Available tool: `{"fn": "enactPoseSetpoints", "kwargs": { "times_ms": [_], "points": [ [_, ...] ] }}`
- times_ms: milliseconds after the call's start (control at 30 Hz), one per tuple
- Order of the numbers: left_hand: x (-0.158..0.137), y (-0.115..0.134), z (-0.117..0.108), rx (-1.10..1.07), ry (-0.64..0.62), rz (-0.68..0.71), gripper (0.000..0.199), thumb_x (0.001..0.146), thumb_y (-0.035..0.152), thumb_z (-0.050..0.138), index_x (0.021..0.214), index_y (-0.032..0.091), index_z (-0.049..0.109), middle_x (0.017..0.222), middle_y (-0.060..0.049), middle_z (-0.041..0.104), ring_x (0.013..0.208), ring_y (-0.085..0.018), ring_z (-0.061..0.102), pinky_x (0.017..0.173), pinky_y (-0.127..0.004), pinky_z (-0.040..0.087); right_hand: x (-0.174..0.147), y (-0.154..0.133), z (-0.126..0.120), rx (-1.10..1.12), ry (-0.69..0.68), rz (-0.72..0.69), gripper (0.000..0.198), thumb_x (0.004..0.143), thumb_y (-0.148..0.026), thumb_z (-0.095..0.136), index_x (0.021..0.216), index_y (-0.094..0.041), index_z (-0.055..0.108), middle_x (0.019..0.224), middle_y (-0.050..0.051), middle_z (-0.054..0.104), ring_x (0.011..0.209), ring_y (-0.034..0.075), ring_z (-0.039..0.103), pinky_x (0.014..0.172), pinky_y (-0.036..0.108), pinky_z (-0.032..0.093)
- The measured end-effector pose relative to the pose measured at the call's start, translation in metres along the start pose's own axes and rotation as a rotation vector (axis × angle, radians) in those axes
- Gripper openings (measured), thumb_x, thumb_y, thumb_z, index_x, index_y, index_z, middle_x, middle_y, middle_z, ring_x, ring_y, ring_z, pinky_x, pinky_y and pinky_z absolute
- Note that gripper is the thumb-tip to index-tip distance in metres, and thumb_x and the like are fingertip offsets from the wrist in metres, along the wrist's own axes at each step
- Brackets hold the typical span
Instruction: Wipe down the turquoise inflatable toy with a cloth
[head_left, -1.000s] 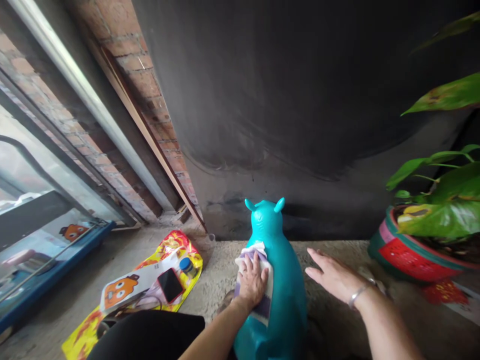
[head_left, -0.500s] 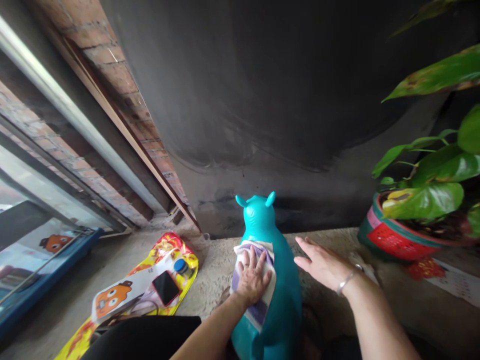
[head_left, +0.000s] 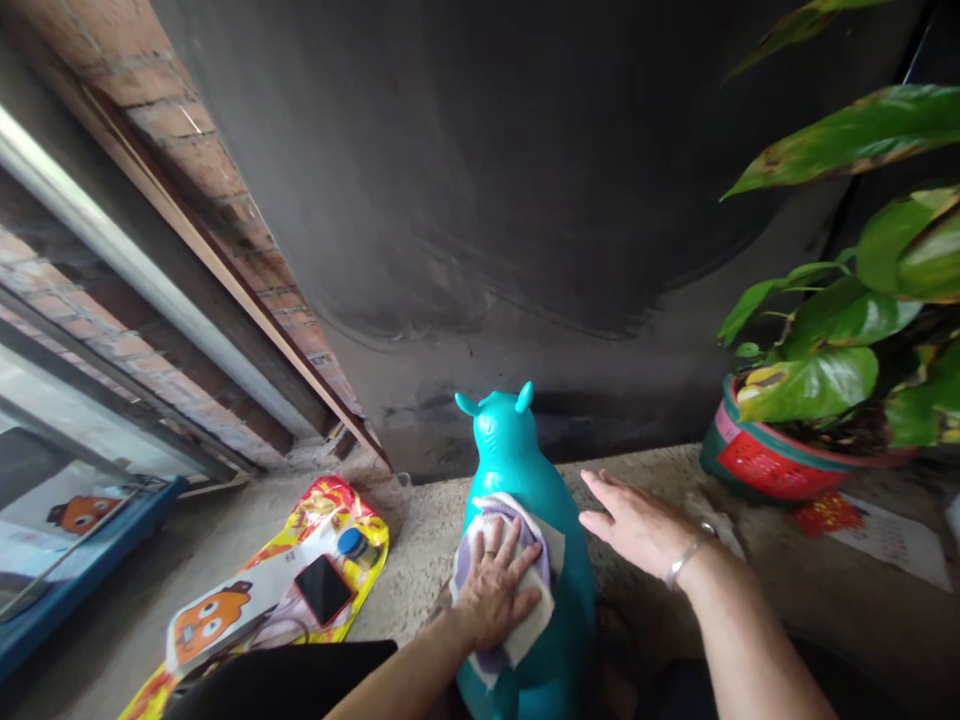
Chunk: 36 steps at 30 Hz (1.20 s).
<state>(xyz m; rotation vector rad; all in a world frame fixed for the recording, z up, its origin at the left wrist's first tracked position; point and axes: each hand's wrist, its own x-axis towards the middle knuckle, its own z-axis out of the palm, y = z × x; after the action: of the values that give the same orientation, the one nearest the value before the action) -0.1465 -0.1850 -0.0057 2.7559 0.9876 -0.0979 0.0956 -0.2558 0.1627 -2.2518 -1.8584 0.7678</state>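
A turquoise inflatable animal toy [head_left: 506,430] with two small ears stands upright in front of me, facing away. My left hand [head_left: 495,590] lies flat with spread fingers on a white and purple cloth [head_left: 534,618], pressing it against the toy's back. The cloth is bunched around the fingers, and its edges hang over the toy's left side. My right hand [head_left: 634,520], wearing a silver bracelet, hovers just right of the toy with fingers stretched out and nothing in it. The toy's lower part runs out of view.
At left lie a yellow and red plastic bag [head_left: 330,495], a phone [head_left: 323,590], a blue-capped bottle [head_left: 352,545] and a card with an orange cartoon face [head_left: 206,622]. A potted plant [head_left: 795,465] stands at right. A dark panel [head_left: 480,200] rises behind the toy.
My left hand has slid slightly down the toy's back, and the cloth has bunched and shifted under it. My right hand keeps its pose. The view has turned slightly right.
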Motion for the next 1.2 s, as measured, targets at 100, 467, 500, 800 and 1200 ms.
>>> {"fn": "enactPoseSetpoints", "kwargs": {
  "times_ms": [100,467,500,800,1200],
  "points": [
    [0.034,0.006,-0.003,0.001,0.066,-0.089,0.057,0.093,0.045,0.045,0.146,0.038,0.027,0.161,-0.003,0.011,0.144,-0.042,0.01,0.113,-0.069,0.018,0.007,0.006,0.004,0.018,-0.012,0.012,0.059,0.091,-0.031,0.043,0.145,-0.008,0.035,0.146,0.024,0.037,0.137,0.032,0.037,0.11,0.044,0.036],
    [-0.02,0.014,-0.009,-0.047,-0.245,0.234,0.075,0.082,0.043,0.064,0.145,0.046,0.023,0.16,-0.005,0.002,0.143,-0.046,0.002,0.105,-0.081,0.005,0.002,0.009,0.003,-0.008,-0.026,0.07,0.061,0.092,-0.033,0.041,0.147,-0.008,0.031,0.148,0.023,0.035,0.137,0.029,0.036,0.111,0.042,0.035],
    [-0.018,0.015,-0.011,-0.062,-0.256,0.246,0.072,0.082,0.047,0.063,0.144,0.046,0.026,0.161,-0.004,0.004,0.144,-0.046,0.002,0.105,-0.081,0.003,0.002,0.006,0.002,-0.006,-0.023,0.066,0.06,0.092,-0.033,0.041,0.147,-0.008,0.031,0.148,0.023,0.034,0.137,0.03,0.036,0.111,0.042,0.035],
    [0.056,0.034,-0.013,-0.064,-0.036,0.163,0.056,0.087,0.047,0.052,0.14,0.032,0.043,0.157,-0.005,0.026,0.144,-0.041,0.011,0.112,-0.073,0.003,0.016,0.008,0.009,0.021,-0.026,0.032,0.058,0.09,-0.031,0.043,0.143,-0.007,0.038,0.143,0.022,0.043,0.135,0.028,0.04,0.11,0.041,0.036],
    [0.016,0.046,0.029,0.0,-0.204,0.59,0.051,0.08,0.052,0.058,0.131,0.043,0.052,0.152,0.007,0.033,0.146,-0.03,0.012,0.121,-0.06,0.004,0.01,0.001,0.005,0.031,0.023,-0.007,0.059,0.088,-0.028,0.044,0.143,-0.007,0.039,0.144,0.024,0.04,0.134,0.032,0.042,0.109,0.043,0.037]
  ]
}}
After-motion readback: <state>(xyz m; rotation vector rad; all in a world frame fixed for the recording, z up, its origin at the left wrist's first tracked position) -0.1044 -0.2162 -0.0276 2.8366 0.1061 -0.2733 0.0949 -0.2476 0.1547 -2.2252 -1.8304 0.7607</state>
